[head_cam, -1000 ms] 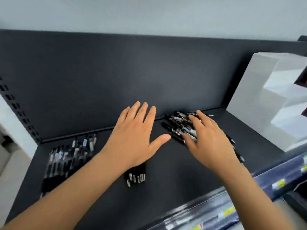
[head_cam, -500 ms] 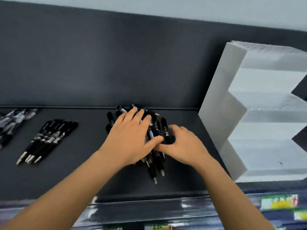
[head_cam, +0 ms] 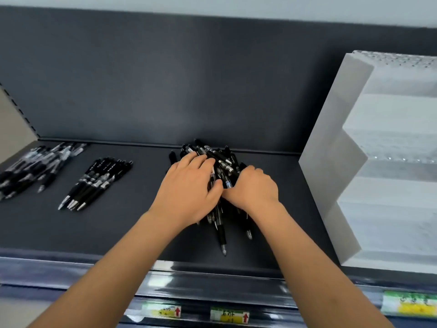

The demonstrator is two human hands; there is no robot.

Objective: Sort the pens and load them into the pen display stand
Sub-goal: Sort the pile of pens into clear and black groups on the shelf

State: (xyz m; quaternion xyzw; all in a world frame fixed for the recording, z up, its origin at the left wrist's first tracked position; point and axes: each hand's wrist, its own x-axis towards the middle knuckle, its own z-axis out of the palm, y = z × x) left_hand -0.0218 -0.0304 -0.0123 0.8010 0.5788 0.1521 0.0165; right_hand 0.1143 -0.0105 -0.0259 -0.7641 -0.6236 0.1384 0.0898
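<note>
Right hand [head_cam: 253, 189] is curling tighter round pen pile [head_cam: 220, 159] | left hand [head_cam: 189, 188] is pressing flat-fingered on it | pile lying at 9 o'clock of stand [head_cam: 331, 185] | risk: partial grip letting pens slip, rolling toward 6 o'clock edge.

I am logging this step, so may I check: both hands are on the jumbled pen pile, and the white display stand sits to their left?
Not quite: the head view shows the white display stand to the right of the hands, not the left. The left hand and right hand are indeed on the jumbled pen pile.
</note>
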